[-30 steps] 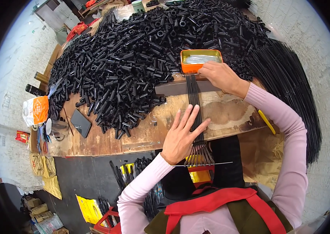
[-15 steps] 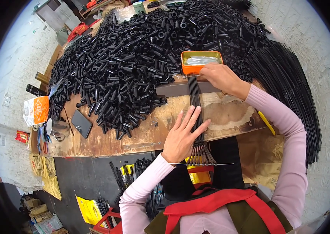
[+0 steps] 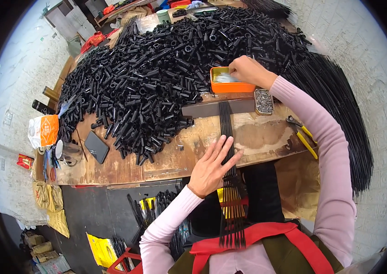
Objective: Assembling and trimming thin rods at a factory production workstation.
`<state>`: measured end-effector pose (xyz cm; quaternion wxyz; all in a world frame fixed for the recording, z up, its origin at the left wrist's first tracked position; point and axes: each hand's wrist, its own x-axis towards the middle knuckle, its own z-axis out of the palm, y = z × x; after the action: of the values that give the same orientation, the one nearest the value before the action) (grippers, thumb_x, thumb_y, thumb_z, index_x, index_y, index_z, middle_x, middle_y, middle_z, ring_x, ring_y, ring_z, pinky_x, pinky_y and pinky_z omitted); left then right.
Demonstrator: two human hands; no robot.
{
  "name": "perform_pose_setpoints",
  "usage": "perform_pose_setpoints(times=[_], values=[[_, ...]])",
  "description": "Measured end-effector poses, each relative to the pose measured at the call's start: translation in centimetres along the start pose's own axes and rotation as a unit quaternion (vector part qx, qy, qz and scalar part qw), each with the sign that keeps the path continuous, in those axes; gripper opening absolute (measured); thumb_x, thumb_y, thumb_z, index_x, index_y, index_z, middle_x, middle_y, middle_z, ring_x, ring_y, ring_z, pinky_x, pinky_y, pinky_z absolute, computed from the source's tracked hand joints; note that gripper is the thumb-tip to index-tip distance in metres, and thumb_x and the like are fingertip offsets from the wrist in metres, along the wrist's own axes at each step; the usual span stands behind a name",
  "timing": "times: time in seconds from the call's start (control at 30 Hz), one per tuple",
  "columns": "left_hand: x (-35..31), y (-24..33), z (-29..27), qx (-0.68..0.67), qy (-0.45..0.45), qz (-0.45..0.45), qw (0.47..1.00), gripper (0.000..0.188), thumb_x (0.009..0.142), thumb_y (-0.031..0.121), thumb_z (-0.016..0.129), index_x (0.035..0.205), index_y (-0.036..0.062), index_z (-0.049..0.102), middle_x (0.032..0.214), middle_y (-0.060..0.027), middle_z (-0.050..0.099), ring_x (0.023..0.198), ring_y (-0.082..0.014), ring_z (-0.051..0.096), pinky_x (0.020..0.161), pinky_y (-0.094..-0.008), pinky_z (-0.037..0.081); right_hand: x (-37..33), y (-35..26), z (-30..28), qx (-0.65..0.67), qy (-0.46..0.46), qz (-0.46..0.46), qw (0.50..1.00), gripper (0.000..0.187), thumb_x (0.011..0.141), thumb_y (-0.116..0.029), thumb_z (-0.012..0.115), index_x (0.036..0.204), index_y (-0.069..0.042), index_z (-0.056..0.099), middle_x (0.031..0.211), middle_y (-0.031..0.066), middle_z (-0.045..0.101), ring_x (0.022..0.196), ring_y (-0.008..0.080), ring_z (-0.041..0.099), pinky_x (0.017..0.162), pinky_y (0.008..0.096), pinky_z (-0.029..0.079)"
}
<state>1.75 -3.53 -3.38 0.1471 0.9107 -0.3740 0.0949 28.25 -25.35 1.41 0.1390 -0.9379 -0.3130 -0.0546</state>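
1. Nearest, thin black rods (image 3: pixel 226 123) are lying side by side across the edge of a worn wooden table (image 3: pixel 166 160), near ends reaching over my lap.
2. My left hand (image 3: pixel 210 171) is resting on them, released, fingers spread.
3. To the right, yellow-handled pliers (image 3: pixel 307 145) are lying near my sleeve.
4. Farther, the rods are crossing a grey bar (image 3: pixel 202 108).
5. My right hand (image 3: pixel 248 72) is reaching into an orange tin (image 3: pixel 233 87) of silvery wires (image 3: pixel 224 78), fingers bent; I cannot tell whether they're grasping any.
6. Beyond, black tubular parts (image 3: pixel 157 77) are forming a broad heap.
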Motion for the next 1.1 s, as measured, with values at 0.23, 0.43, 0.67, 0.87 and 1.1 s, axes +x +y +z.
perform_pose_setpoints(times=[0.23, 0.43, 0.67, 0.87, 1.1], values=[[-0.5, -0.1, 0.3, -0.015, 0.021, 0.008, 1.000, 0.084, 0.061, -0.003, 0.063, 0.141, 0.0211, 0.050, 0.153, -0.0156, 0.034, 0.142, -0.0338, 0.033, 0.116, -0.0456, 0.028, -6.5, -5.0, -0.3, -0.035, 0.040, -0.137, 0.989, 0.019, 0.085, -0.009, 0.061, 0.102, -0.004, 0.068, 0.079, 0.0147, 0.060, 0.076, 0.0341, 0.063, 0.069, 0.0422, 0.051], [-0.4, 0.2, 0.2, -0.026, 0.027, 0.006, 0.999, 0.086, 0.059, -0.004, 0.061, 0.140, 0.0211, 0.050, 0.153, -0.0156, 0.036, 0.142, -0.0339, 0.033, 0.117, -0.0452, 0.028, -8.3, -4.2, 0.3, -0.012, 0.008, -0.129, 0.992, 0.025, 0.085, -0.007, 0.060, 0.107, -0.004, 0.069, 0.082, 0.0125, 0.060, 0.080, 0.0321, 0.063, 0.073, 0.0426, 0.052], [-0.5, 0.0, 0.4, -0.020, 0.022, 0.009, 0.999, 0.087, 0.059, -0.004, 0.061, 0.141, 0.0217, 0.050, 0.153, -0.0155, 0.036, 0.142, -0.0336, 0.033, 0.117, -0.0446, 0.027, -7.8, -4.7, 0.3, 0.003, 0.005, -0.134, 0.991, 0.024, 0.084, -0.006, 0.060, 0.106, -0.003, 0.070, 0.082, 0.0116, 0.058, 0.081, 0.0312, 0.062, 0.073, 0.0429, 0.051], [-0.5, 0.0, 0.4, -0.021, 0.026, 0.008, 0.999, 0.085, 0.061, -0.003, 0.061, 0.141, 0.0211, 0.050, 0.153, -0.0158, 0.035, 0.142, -0.0334, 0.033, 0.118, -0.0437, 0.026, -7.4, -5.1, 0.2, -0.007, 0.005, -0.152, 0.988, 0.023, 0.084, -0.005, 0.060, 0.105, -0.003, 0.070, 0.081, 0.0113, 0.058, 0.080, 0.0309, 0.062, 0.073, 0.0426, 0.050], [-0.5, 0.0, 0.4, -0.020, 0.016, 0.006, 1.000, 0.084, 0.061, -0.002, 0.061, 0.142, 0.0211, 0.049, 0.154, -0.0157, 0.034, 0.143, -0.0332, 0.032, 0.118, -0.0438, 0.026, -7.5, -5.0, 0.4, 0.002, -0.010, -0.148, 0.989, 0.026, 0.080, -0.002, 0.059, 0.103, -0.001, 0.070, 0.085, 0.0142, 0.059, 0.082, 0.0335, 0.062, 0.075, 0.0452, 0.051]])
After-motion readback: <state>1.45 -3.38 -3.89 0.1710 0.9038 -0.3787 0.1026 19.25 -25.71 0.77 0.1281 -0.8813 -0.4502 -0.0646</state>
